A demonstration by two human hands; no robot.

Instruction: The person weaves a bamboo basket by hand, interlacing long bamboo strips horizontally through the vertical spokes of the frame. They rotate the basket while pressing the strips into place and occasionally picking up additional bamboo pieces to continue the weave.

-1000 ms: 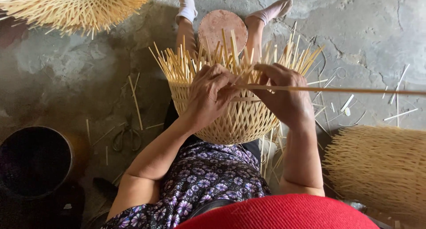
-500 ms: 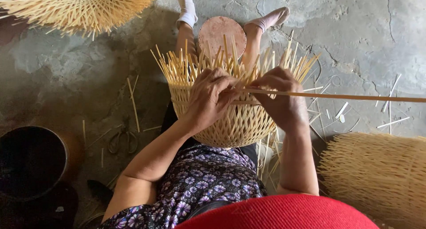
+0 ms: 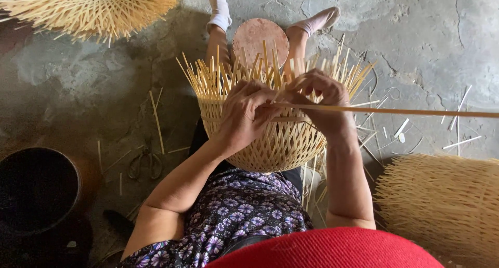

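Half-woven basket (image 3: 270, 138) braced in your lap; your left hand (image 3: 244, 114) presses its wall steady. Your right hand (image 3: 319, 99) pinches the long strip (image 3: 416, 112) level at the rim.

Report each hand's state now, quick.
Left hand: closed, fingers pressed on the half-woven bamboo basket at its rim.
Right hand: closed, grip pinching the long bamboo strip at the basket rim.
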